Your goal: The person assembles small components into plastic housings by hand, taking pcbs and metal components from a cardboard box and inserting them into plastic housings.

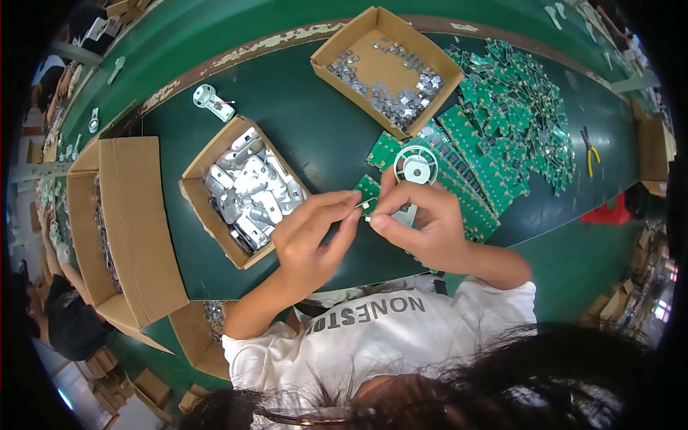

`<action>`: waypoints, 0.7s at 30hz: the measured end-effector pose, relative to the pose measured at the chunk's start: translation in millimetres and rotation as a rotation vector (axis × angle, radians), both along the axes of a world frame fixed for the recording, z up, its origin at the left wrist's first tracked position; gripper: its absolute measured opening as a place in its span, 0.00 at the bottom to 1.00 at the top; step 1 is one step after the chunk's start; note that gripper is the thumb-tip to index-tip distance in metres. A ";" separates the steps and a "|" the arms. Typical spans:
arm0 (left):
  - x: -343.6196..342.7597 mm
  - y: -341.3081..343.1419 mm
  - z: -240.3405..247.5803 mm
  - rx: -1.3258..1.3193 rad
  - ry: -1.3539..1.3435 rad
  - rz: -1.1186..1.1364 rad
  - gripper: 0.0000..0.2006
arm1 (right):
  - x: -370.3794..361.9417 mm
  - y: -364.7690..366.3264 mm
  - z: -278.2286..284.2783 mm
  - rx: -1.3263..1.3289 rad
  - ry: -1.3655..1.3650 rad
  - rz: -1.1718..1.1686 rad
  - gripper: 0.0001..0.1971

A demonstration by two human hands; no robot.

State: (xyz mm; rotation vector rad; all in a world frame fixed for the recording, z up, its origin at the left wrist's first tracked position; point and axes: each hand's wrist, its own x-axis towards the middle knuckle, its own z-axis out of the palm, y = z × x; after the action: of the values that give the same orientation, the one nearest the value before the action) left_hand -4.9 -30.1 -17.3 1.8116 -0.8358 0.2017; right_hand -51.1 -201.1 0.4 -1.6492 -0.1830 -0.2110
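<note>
- So, the left hand (312,233) has its thumb and index tips pinched on a tiny pale piece (365,205); it's too small for me to say what exactly.
- Right hand (430,222) has its thumb and index tips nearly meeting, right next to the left fingertips, with the fingers curled around a pale round-headed device (417,163). Its ringed head pokes out just beyond those fingers, the rest partly hidden by them.
- Small green board (368,185) shows just past the left fingertips.
- Left of the left fingers: cardboard box (218,226) full of shiny silver shells (261,186), with a bigger open carton (140,222) further out.
- Well beyond that box, up and left of the fingers, another pale device (213,102) lies on the dark green table (322,143).
- Straight out past both hands' fingers, a second box (373,68) holds small metal bits (401,100).
- Beyond and right of the right fingers: a big spread of green circuit boards (502,107), then yellow-handled pliers (591,154) well apart.
</note>
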 end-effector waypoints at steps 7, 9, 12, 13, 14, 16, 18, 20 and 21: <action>-11.8 -1.5 -9.0 -0.062 0.077 0.082 0.11 | -0.5 9.8 -9.9 0.145 0.099 -0.020 0.04; -10.2 -2.8 -10.6 -0.064 0.051 0.094 0.11 | 0.5 9.8 -12.5 0.137 0.111 -0.021 0.04; -7.8 -4.0 -7.9 -0.010 -0.118 0.075 0.11 | 0.7 10.5 -15.0 0.125 0.123 -0.026 0.04; -7.7 -4.2 -8.0 0.012 -0.136 0.088 0.11 | 0.4 10.3 -16.6 0.124 0.128 -0.014 0.04; -7.7 -4.6 -8.0 0.033 -0.153 0.101 0.11 | 0.0 10.3 -18.1 0.124 0.134 -0.002 0.05; -7.3 -4.9 -6.7 0.054 -0.173 0.101 0.11 | -1.4 12.4 -20.8 0.167 0.159 -0.021 0.05; -7.5 -4.7 -7.3 0.077 -0.195 0.102 0.11 | -2.4 14.3 -21.4 0.213 0.182 -0.039 0.05; -7.7 -6.0 -11.3 0.077 -0.279 0.124 0.11 | -2.6 15.2 -21.7 0.252 0.215 -0.037 0.05; -7.1 -6.0 -11.0 0.076 -0.279 0.123 0.11 | -2.5 15.8 -21.2 0.252 0.215 -0.038 0.05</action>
State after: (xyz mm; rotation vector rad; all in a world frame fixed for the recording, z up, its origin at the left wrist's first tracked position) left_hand -12.0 -36.1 -28.3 1.9353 -0.9358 0.5177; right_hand -53.6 -185.3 -20.8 -1.4137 0.0378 -0.0807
